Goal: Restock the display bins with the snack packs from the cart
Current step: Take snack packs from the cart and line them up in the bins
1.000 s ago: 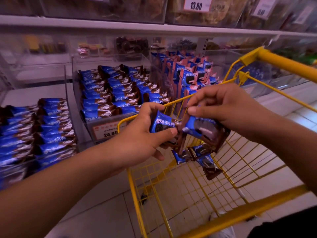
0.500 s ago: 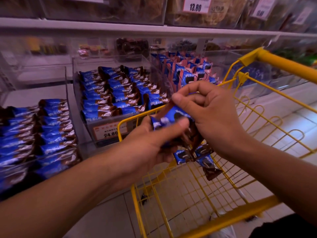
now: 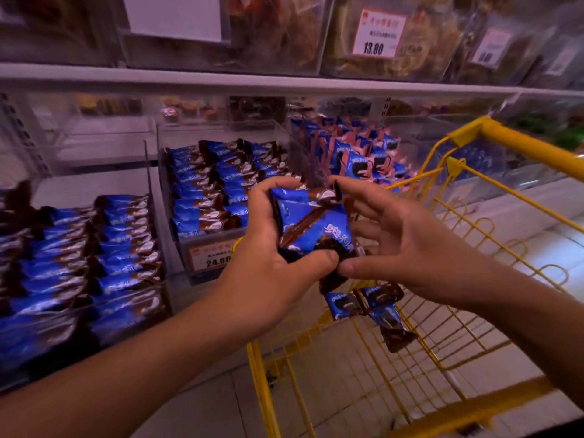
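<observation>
My left hand [image 3: 268, 273] grips a small stack of blue-and-brown snack packs [image 3: 311, 226] above the front left corner of the yellow wire cart [image 3: 480, 235]. My right hand [image 3: 401, 245] sits against the right side of that stack, fingers spread, thumb and fingertips touching the packs. A few more packs [image 3: 373, 306] lie loose in the cart just below my hands. The clear display bin [image 3: 221, 188] straight ahead holds rows of the same packs behind a 24.80 price label. Another bin [image 3: 88, 248] at the left is also filled with them.
A bin of blue-and-pink packs [image 3: 357, 156] stands right of the middle bin, behind the cart's corner. The shelf above carries clear boxes of other snacks with a 13.80 tag [image 3: 377, 33]. Pale floor tiles show under the cart.
My hands have risen and shifted left toward the middle bin. The pack from my right hand has joined those in my left, and my right hand's fingers have spread.
</observation>
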Tool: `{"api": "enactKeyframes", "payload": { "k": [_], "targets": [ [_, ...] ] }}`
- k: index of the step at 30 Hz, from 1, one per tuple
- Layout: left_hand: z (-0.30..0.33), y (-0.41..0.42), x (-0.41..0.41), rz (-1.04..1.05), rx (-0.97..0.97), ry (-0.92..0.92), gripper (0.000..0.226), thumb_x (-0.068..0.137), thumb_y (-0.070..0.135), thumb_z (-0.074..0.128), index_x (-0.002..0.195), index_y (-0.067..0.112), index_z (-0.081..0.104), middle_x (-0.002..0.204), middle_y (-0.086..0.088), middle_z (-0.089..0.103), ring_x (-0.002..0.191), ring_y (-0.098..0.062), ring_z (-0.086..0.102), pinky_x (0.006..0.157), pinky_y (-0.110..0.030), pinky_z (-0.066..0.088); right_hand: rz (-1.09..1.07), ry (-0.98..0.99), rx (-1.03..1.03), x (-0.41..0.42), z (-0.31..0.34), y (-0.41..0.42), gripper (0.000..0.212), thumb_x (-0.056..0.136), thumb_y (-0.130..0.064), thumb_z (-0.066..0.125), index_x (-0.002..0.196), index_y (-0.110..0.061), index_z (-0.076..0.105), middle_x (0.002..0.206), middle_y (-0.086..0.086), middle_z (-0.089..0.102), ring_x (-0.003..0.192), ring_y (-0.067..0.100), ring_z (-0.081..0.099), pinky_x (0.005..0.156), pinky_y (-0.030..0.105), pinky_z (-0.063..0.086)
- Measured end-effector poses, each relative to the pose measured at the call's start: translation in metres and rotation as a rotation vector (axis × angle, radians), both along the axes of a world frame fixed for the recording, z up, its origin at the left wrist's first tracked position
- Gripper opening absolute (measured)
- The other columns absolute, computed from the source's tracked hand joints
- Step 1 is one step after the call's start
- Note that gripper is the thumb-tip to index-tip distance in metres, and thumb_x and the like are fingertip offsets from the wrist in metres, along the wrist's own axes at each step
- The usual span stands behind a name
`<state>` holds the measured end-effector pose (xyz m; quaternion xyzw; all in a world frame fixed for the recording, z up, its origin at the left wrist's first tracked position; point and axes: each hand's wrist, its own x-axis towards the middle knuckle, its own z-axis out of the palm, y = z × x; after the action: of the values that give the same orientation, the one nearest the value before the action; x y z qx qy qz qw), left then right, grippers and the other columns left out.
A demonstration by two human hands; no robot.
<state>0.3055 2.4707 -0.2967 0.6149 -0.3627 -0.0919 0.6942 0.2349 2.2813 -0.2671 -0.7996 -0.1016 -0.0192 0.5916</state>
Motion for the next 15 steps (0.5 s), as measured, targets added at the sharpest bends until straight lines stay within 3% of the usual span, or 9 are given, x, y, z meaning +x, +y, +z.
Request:
{"api": "enactKeyframes", "payload": {
  "k": [3,6,8,11,13,15],
  "targets": [
    [0.003,0.007,-0.002,-0.031,0.008,-0.069,0.074,0.072,0.012,0.072,0.124,0.042,0.028,0.109,0.021,0.068,0.092,-0.010,0.072,0.077,-0.022,0.057,-0.052,-0.077,-0.014,0.002,0.001,0.008,0.087,0.068,0.001,0.082,0.144,-0.015,0.043,0.137,-0.001,0.060,0.116,0.032,0.065,0.086,0.046,0.060],
    [0.011,0.015,-0.001,-0.062,0.030,-0.107,0.076,0.077,0.034,0.075,0.133,0.038,0.025,0.115,0.027,0.065,0.099,-0.003,0.069,0.081,-0.014,0.051,-0.093,-0.192,-0.082,0.001,0.004,0.014,0.080,0.070,-0.003,0.086,0.140,-0.018,0.049,0.128,0.001,0.065,0.108,0.025,0.069,0.076,0.034,0.061],
    [0.014,0.021,0.002,-0.055,0.028,-0.083,0.068,0.085,0.040,0.072,0.137,0.032,0.029,0.108,0.028,0.066,0.091,0.001,0.069,0.073,-0.011,0.051,-0.128,-0.265,-0.121,0.002,0.005,0.020,0.079,0.069,-0.002,0.087,0.138,-0.017,0.051,0.125,0.001,0.067,0.108,0.024,0.069,0.078,0.034,0.061],
    [0.016,0.032,0.004,-0.064,0.002,0.022,0.059,0.084,0.037,0.069,0.134,0.038,0.037,0.088,0.018,0.069,0.064,0.001,0.062,0.056,-0.014,0.048,-0.154,-0.343,-0.139,0.005,0.004,0.032,0.082,0.066,-0.010,0.091,0.138,-0.018,0.052,0.128,-0.003,0.064,0.110,0.023,0.067,0.081,0.029,0.058],
    [0.017,0.043,0.004,-0.071,0.011,0.028,0.065,0.084,0.037,0.066,0.138,0.041,0.031,0.090,0.019,0.069,0.068,-0.001,0.063,0.058,-0.015,0.048,-0.132,-0.377,-0.109,0.006,0.005,0.042,0.083,0.066,-0.012,0.090,0.138,-0.022,0.051,0.132,-0.004,0.062,0.117,0.021,0.064,0.086,0.028,0.057],
    [0.018,0.055,0.003,-0.084,0.034,0.021,0.074,0.084,0.039,0.065,0.145,0.039,0.023,0.105,0.021,0.070,0.086,-0.010,0.070,0.067,-0.020,0.054,-0.077,-0.389,-0.096,0.008,0.008,0.052,0.084,0.066,-0.010,0.089,0.139,-0.024,0.049,0.136,-0.005,0.059,0.122,0.020,0.061,0.089,0.029,0.057]
  ]
}}
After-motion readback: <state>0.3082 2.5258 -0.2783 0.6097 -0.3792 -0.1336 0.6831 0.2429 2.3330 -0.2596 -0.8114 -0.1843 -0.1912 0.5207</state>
